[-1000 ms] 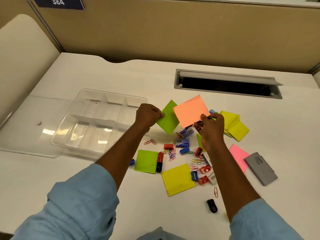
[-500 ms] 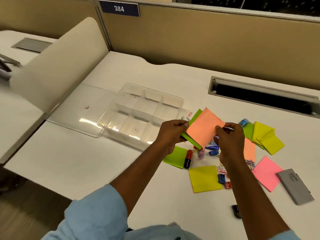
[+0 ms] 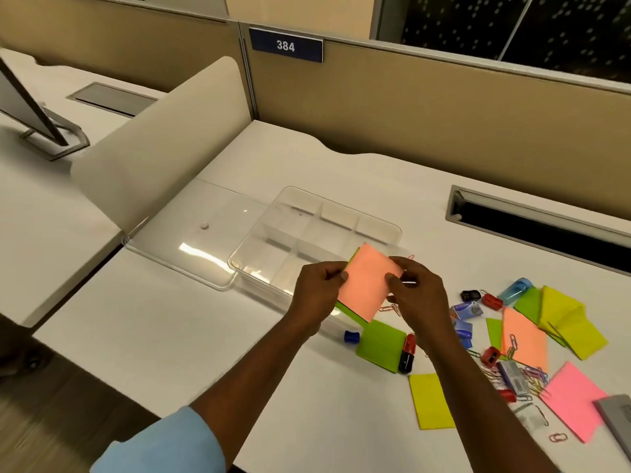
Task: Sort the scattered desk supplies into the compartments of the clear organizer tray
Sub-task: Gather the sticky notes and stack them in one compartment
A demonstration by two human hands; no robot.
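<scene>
Beige cubicle panels back a white desk [image 3: 170,336] where the clear tray [image 3: 392,230] sits left of the scattered supplies. A second ago the left hand [image 3: 316,295] held a green note and the right hand [image 3: 418,295] an orange one, apart and above the pile. Now the two are stacked, the orange note [image 3: 367,285] on top with only an edge of the green note [image 3: 345,307] showing, and they have been carried over to the tray's near right corner. That suggests the notes are squared up and about to go into a compartment; none of the supplies shows in the tray yet. Both forearms reach forward, hands facing each other, each pinching one side of the stack with the thumb on top. Paper clips [image 3: 512,346] and a yellow pad [image 3: 430,401] are among the things left on the desk to the right.
</scene>
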